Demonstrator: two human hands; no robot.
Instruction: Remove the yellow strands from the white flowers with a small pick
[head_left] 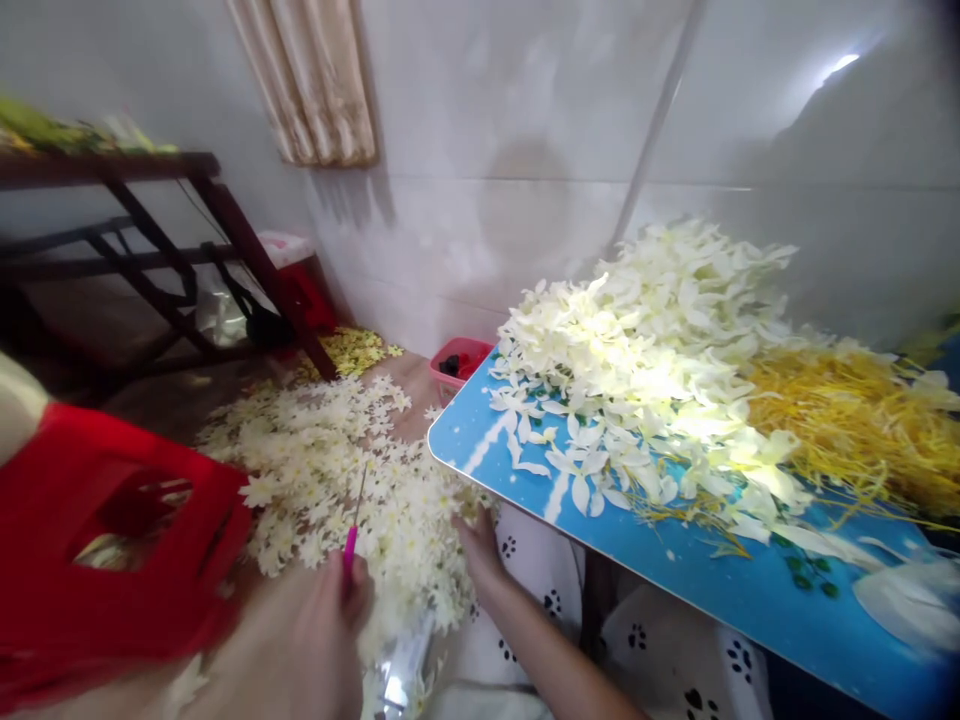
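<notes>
My left hand (330, 610) is closed around the bright pink handle of a thin, pointed metal tool (350, 550). Its slim shaft points up over a heap of loose white flowers (337, 450) on the floor. At the right edge of that heap is my right hand (480, 545), fingers reaching in among the blooms. Those fingers look apart, though blur and petals partly hide their tips. Above and right of it stands a blue tabletop (480, 450), bearing a large mound of white petals (637, 350) and a pile of yellow strands (862, 420).
A red plastic stool (172, 590) stands at left. Behind it is a dark wooden frame (232, 230). Yellow flowers (352, 350) lie on the floor near the tiled wall (465, 110). A small pink basket (446, 380) sits by the tabletop's corner. Paw-print cloth (540, 570) covers my lap.
</notes>
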